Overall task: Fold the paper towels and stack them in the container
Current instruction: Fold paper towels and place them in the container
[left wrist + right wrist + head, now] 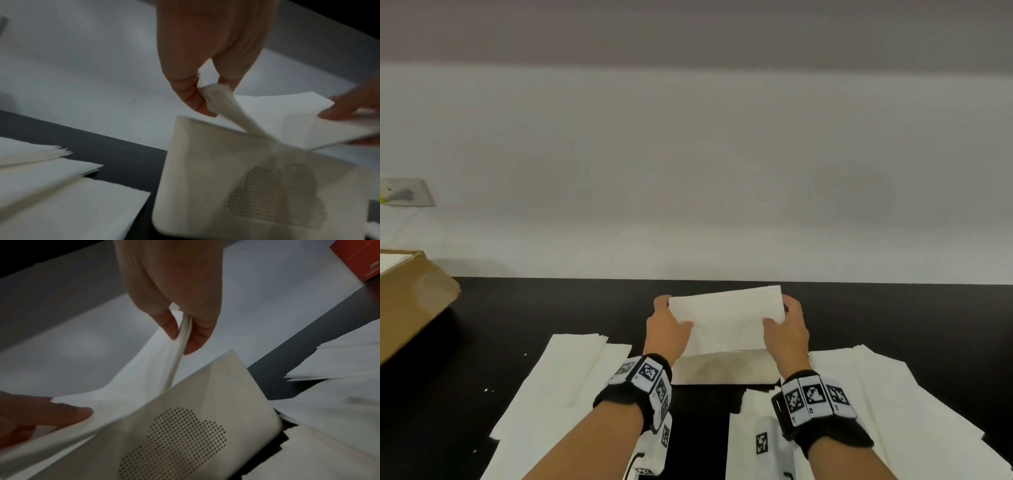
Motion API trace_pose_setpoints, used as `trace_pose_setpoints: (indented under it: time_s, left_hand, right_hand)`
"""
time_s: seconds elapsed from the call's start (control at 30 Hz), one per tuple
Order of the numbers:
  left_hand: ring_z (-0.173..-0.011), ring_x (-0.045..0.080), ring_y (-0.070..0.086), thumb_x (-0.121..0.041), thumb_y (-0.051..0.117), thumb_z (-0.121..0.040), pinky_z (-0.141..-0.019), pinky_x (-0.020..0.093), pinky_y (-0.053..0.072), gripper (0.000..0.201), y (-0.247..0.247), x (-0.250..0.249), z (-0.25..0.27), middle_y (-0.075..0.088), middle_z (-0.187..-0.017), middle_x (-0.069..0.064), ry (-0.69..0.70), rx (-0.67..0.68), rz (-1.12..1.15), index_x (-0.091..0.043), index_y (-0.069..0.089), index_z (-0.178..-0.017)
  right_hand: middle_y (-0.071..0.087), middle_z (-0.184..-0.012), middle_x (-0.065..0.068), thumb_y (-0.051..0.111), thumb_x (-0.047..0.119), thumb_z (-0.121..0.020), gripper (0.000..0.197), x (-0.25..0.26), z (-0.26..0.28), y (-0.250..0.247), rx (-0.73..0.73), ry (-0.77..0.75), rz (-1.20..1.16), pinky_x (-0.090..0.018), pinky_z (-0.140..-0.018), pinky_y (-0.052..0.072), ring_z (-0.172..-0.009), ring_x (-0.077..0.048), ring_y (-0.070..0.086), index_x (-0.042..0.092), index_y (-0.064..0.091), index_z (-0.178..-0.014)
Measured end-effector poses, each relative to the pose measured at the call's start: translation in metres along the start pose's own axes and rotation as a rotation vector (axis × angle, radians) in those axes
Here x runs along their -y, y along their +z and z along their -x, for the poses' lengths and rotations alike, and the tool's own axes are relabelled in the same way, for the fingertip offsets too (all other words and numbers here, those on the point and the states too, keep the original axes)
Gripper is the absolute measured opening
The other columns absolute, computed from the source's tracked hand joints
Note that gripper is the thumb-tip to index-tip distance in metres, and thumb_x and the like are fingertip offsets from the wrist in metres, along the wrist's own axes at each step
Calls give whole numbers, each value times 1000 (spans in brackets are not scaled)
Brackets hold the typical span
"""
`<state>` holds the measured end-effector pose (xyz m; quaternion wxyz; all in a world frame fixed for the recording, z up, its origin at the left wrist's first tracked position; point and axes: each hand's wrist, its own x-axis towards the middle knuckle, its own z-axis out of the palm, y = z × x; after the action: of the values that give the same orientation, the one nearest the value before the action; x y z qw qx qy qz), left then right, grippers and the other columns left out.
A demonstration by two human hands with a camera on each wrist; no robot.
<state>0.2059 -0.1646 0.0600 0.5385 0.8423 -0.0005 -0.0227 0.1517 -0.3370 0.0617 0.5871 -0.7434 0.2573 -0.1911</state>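
A folded white paper towel (726,315) hangs tilted over the cream container (726,368), which has a dotted perforated patch on its side. My left hand (673,313) pinches the towel's left end between thumb and fingers, and my right hand (787,317) pinches the right end. The left wrist view shows my left hand (209,91) gripping a bunched corner of the towel (287,116) above the container (205,178). From the right wrist, my right hand (183,337) clamps the layered edge of the towel (133,386) over the container (216,386).
Piles of unfolded white towels lie on the black table, one to the left (565,377) and one to the right (887,394). A brown cardboard box (410,298) stands at the far left. An orange box (359,261) sits at the far right. A white wall rises behind.
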Motion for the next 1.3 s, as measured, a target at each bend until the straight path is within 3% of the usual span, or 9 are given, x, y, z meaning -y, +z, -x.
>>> trace_pose_setpoints:
  time_s: [0.1, 0.33, 0.4, 0.5, 0.63, 0.7, 0.93, 1.07, 1.3]
  left_hand:
    - [-90, 17, 52, -3, 56, -89, -80, 23, 45, 51, 10, 8, -10, 55, -123, 15, -44, -13, -13, -9, 31, -133]
    - [-73, 12, 51, -3, 45, -93, -62, 21, 45, 18, 16, 16, -22, 52, -94, 4, 11, -18, -243, -10, 41, -109]
    - [-78, 12, 53, -3, 41, -95, -71, 20, 48, 17, 15, 18, -26, 54, -101, 6, 57, 31, -393, -14, 52, -102]
    - [-111, 18, 55, -8, 39, -97, -87, 17, 42, 32, 18, 20, -26, 51, -129, 7, 80, 149, -519, -11, 54, -125]
    - [-127, 22, 45, -23, 35, -101, -104, 26, 36, 39, 22, 18, -21, 44, -139, 10, 88, 273, -694, -5, 44, -134]
    - [-127, 23, 45, -27, 33, -101, -104, 27, 36, 41, 24, 19, -21, 44, -139, 11, 75, 298, -737, -4, 43, -134]
    - [-126, 20, 48, -24, 43, -98, -106, 27, 37, 37, 18, 21, -19, 48, -138, 8, 133, 262, -621, -9, 50, -132]
    - [-124, 18, 49, -21, 47, -96, -105, 25, 36, 34, 10, 21, -15, 53, -135, 4, 188, 219, -537, -14, 55, -129]
    - [-125, 19, 47, -22, 49, -95, -104, 26, 37, 38, 4, 22, -14, 48, -137, 6, 178, 197, -492, -13, 49, -133]
  right_hand:
    - [57, -111, -9, 45, -3, -93, 58, -4, -12, 8, -2, -14, 29, -25, -68, 47, -86, -18, 54, 26, 32, -141]
    - [54, -122, -15, 41, -8, -89, 39, -20, -28, 21, 56, 5, 377, -26, -81, 45, -109, -26, 54, 11, 57, -119]
    - [56, -126, -13, 43, -3, -91, 34, -19, -27, 24, 81, 23, 462, -26, -89, 44, -114, -25, 55, 8, 62, -117]
    - [60, -121, -9, 40, 9, -96, 30, -14, -21, 28, 149, 66, 635, -26, -91, 45, -113, -23, 57, 7, 61, -117]
    - [53, -73, 0, 40, 9, -93, 26, -14, -21, 34, 166, 100, 731, -27, -77, 47, -79, -20, 54, 12, 56, -72]
    - [49, -70, 1, 40, 9, -92, 29, -13, -20, 34, 181, 109, 771, -26, -73, 44, -77, -18, 51, 16, 47, -65]
    - [55, -86, -4, 40, 10, -90, 24, -9, -17, 37, 219, 100, 859, -29, -83, 46, -83, -22, 53, 12, 58, -74]
    - [61, -100, -8, 40, 11, -94, 25, -7, -16, 34, 181, 54, 812, -27, -82, 45, -103, -24, 60, 5, 63, -105]
    - [59, -130, -8, 39, -2, -92, 39, 10, -13, 27, 96, -54, 468, -26, -98, 41, -118, -24, 54, 12, 68, -115]
